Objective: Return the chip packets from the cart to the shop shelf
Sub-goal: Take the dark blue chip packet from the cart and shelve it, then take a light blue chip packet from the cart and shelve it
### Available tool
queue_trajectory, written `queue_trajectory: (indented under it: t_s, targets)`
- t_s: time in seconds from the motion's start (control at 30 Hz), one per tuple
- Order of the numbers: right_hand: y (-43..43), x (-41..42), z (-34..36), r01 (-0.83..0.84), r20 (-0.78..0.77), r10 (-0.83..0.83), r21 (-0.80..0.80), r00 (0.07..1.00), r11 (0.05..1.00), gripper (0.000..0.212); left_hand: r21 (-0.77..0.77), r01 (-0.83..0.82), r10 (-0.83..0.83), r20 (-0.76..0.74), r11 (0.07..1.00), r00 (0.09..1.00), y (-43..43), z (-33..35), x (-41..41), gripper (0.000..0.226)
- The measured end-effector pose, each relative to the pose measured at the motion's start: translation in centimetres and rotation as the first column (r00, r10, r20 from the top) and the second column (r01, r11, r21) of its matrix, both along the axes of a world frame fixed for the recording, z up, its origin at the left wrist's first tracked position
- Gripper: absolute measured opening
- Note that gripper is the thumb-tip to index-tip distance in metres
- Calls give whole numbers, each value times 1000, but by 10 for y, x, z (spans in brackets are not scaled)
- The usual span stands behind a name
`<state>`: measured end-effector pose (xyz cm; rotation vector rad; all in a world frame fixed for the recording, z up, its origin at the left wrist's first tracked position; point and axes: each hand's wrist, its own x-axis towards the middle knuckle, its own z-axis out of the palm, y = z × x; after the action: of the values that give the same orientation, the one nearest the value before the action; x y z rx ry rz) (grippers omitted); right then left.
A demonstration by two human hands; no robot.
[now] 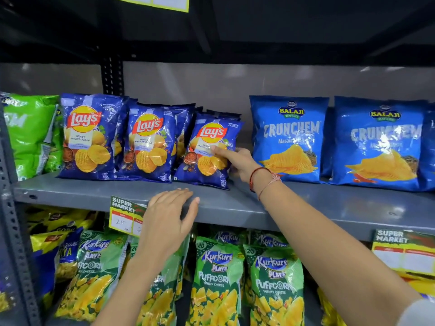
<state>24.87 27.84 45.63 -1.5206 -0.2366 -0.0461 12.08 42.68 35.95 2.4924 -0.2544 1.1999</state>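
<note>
Three rows of dark blue Lay's chip packets stand upright on the grey metal shelf (98, 195). My right hand (237, 160) reaches to the rightmost Lay's packet (207, 149); its thumb lies on the packet's front and its fingers wrap behind the right edge. My left hand (168, 216) hovers over the shelf's front edge, fingers apart, holding nothing. The cart is out of sight.
Light blue Balaji Crunchem packets (289, 137) stand right of the Lay's, green packets (30, 135) on the left. Green Kurkure Puffcorn packets (216, 278) fill the shelf below. A yellow price tag (122, 215) hangs on the shelf edge. A perforated grey upright (9, 208) borders the left.
</note>
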Motion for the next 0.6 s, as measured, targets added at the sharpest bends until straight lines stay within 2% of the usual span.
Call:
queue_trajectory:
  t_s: [0.1,0.13,0.23,0.33,0.4,0.47,0.5,0.6]
  targets:
    - [-18,-15,0,132,102,-118,-141,988,981,64,-68,51,-46,62,996,997,-10,-1,-5,45]
    - [-28,-22,-1,188,167,-158,-183,973,965,65,-94,84,-74,99,992,992,-18,-1,-8,42]
    - [-69,-58,-9,301,332,-224,-201,916,932,51,-122,216,-185,225,969,957,-54,-4,-19,34]
    - [-127,-114,-33,451,484,-327,-162,811,878,36,-87,388,-350,288,918,891,-103,-13,-28,27]
    - [-165,-151,-53,552,528,-417,-121,740,825,33,-69,503,-469,271,861,840,-134,-21,-30,26]
    - [-213,-190,-82,676,506,-545,-106,668,729,31,-47,640,-620,203,767,758,-178,-40,-33,25]
    - [-223,-202,-92,700,498,-571,-107,652,706,29,-34,658,-644,173,752,745,-187,-45,-34,25]
    - [-283,-252,-145,809,388,-719,-145,576,569,24,-64,799,-801,10,597,599,-255,-86,-38,26]
